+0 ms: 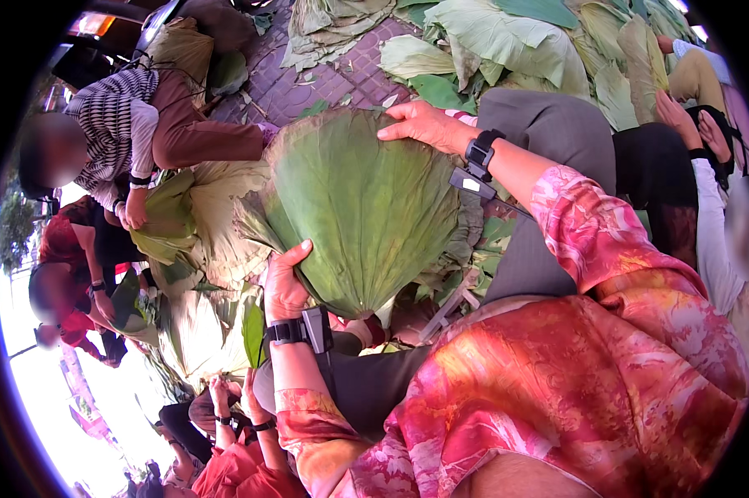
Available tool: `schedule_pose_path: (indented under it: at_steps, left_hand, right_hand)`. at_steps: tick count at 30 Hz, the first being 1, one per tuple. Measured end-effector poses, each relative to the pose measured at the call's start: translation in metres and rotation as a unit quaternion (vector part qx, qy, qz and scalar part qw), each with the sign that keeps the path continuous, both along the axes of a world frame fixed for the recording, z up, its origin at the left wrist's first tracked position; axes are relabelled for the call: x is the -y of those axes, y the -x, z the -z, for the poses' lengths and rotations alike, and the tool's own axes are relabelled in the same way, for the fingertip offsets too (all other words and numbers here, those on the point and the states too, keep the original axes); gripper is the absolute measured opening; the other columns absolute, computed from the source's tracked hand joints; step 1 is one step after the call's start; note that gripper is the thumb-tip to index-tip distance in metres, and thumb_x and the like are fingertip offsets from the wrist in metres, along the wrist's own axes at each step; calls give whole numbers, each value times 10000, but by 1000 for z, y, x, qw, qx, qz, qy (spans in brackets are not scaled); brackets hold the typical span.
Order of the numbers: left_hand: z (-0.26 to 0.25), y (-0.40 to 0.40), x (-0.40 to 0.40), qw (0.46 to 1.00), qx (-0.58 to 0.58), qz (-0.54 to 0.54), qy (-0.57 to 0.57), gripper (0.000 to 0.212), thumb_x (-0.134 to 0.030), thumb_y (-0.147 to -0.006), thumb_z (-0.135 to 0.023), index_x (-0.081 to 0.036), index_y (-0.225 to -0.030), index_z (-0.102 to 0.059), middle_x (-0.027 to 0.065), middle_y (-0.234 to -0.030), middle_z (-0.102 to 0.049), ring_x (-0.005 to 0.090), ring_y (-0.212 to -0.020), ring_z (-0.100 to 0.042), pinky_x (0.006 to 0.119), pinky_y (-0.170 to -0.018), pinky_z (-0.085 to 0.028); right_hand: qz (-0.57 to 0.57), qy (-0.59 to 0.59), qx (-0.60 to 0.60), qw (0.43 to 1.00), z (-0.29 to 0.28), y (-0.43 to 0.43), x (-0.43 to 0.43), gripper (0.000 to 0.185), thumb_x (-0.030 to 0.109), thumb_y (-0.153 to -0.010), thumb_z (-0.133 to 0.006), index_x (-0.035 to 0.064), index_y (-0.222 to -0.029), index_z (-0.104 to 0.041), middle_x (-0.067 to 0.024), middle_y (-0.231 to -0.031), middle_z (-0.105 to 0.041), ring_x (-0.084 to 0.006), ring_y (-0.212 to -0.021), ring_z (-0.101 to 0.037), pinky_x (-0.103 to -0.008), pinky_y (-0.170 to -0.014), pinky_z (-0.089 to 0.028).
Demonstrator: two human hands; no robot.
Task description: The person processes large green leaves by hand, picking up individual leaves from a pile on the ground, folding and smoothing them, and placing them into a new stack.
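A large green lotus leaf (362, 211), folded into a fan shape, lies in front of me over a stack of other leaves. Its narrow end points toward my body, and its wide rim is dry and brown. At the near left edge, my left hand (287, 286) grips the leaf with the thumb on top and the other fingers hidden beneath. My right hand (427, 126) holds the far rim, thumb on the leaf and forefinger along the edge. Dried layers of the leaf stack (467, 218) show past the right side.
More lotus leaves (511, 43) are heaped at the far right, and another pile (334, 25) sits on the brick paving (343, 68). Pale leaves (225, 218) spread to the left. A person (110, 137) handles leaves there; others work at left, below and right. A small stool (449, 305) stands near my legs.
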State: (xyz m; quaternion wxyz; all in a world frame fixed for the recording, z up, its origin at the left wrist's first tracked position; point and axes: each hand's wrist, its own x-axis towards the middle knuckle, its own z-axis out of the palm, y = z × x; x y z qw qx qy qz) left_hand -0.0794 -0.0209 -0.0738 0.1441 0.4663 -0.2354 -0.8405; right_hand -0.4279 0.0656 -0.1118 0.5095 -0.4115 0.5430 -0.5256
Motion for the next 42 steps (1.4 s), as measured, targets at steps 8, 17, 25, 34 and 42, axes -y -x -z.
schedule_pose_path:
  at_steps: [8, 17, 25, 34, 42]
  left_hand:
    - [2, 2, -11, 994, 48, -70, 71, 298, -20, -818, -623, 53, -1098, -549, 165, -1030, -632, 274, -906, -640, 394, -836, -533]
    - [-23, -30, -21, 996, -31, -88, 5, 326, -122, -881, -580, 32, -1162, -525, 167, -1148, -595, 297, -1048, -579, 445, -958, -448]
    - [-72, -27, -57, 993, -64, -96, 38, 343, -133, -877, -587, 25, -1174, -524, 166, -1167, -586, 299, -1048, -579, 443, -951, -455]
    - [-118, -32, -105, 984, -126, -117, 48, 377, -193, -891, -555, -24, -1225, -508, 177, -1238, -541, 351, -1140, -513, 540, -996, -384]
    - [-80, -64, -70, 965, 7, -197, 171, 326, -138, -860, -610, 9, -1143, -543, 144, -1131, -606, 297, -1012, -594, 455, -914, -478]
  right_hand:
    - [168, -4, 80, 983, -9, 0, -4, 252, 260, -874, -623, 51, -736, -592, 43, -636, -489, -45, -621, -440, -227, -550, -357]
    - [-37, -127, 35, 991, -6, -1, -8, 640, 619, -834, -499, 16, -1022, -599, -60, -875, -598, -135, -703, -536, -272, -558, -444]
    - [3, -139, -92, 986, 26, -2, -13, 573, 568, -777, -604, 20, -942, -587, -47, -806, -534, -149, -683, -506, -255, -517, -437]
    - [-79, -120, 59, 988, 2, -53, -23, 619, 569, -784, -629, 90, -1168, -555, -108, -1248, -523, -199, -1087, -511, -371, -831, -445]
    - [58, 69, 31, 995, -16, -38, -8, 223, 237, -815, -675, 20, -768, -650, 21, -692, -566, -69, -662, -485, -254, -618, -407]
